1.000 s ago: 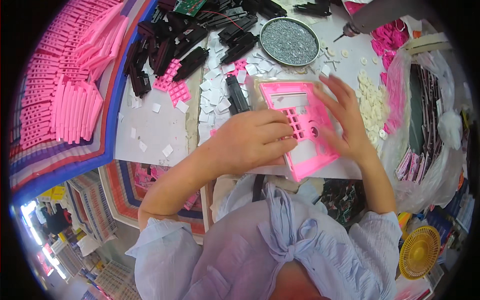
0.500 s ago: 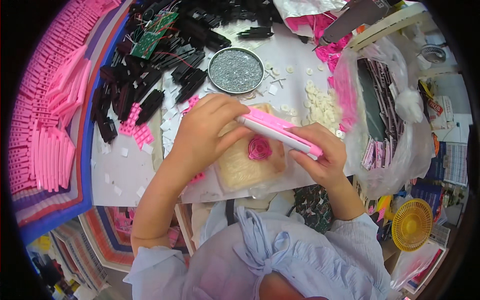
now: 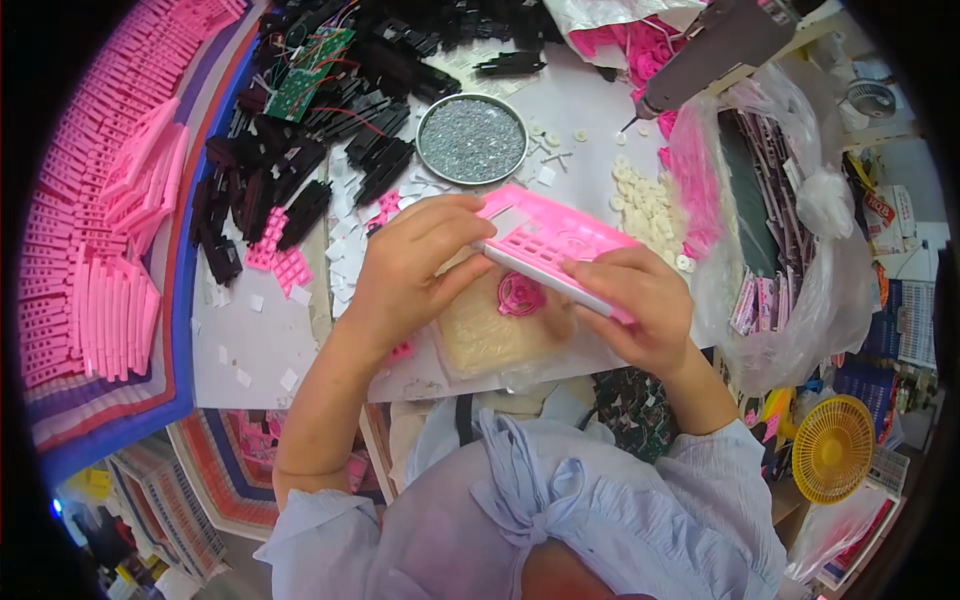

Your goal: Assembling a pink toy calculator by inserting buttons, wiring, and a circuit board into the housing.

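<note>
Spanning the gap between both hands, a pink-and-white casing (image 3: pixel 560 235) is held tilted above the near part of the surface (image 3: pixel 265 340). Its left end is gripped by the left hand (image 3: pixel 430 255), with the digits bent around the edge; its right end is pinched by the right hand (image 3: pixel 625 300), with digits laid above and below the rim. The pink inner side, where a grid of square openings can be made out, is turned upward, and the white outer side is shown along the near edge.

Beneath the casing, a cream pad (image 3: pixel 485 345) wrapped in clear plastic is seen, with a round pink part (image 3: pixel 521 295) lying on it. Whether the casing touches either of them cannot be told.

Beyond the hands, a round dish (image 3: pixel 472 182) is filled with small grey metal pieces (image 3: pixel 472 138). To its left, black parts (image 3: pixel 275 145) are heaped beside a green circuit board (image 3: pixel 310 75), and pink keypads (image 3: pixel 290 270) and white squares (image 3: pixel 345 245) are scattered nearer. To the right, cream discs (image 3: pixel 645 205) are piled below a grey power tool (image 3: pixel 715 60), and a clear plastic bag (image 3: pixel 815 330) is packed with flat pieces. At far left, pink frames (image 3: pixel 120 310) are stacked in rows.
</note>
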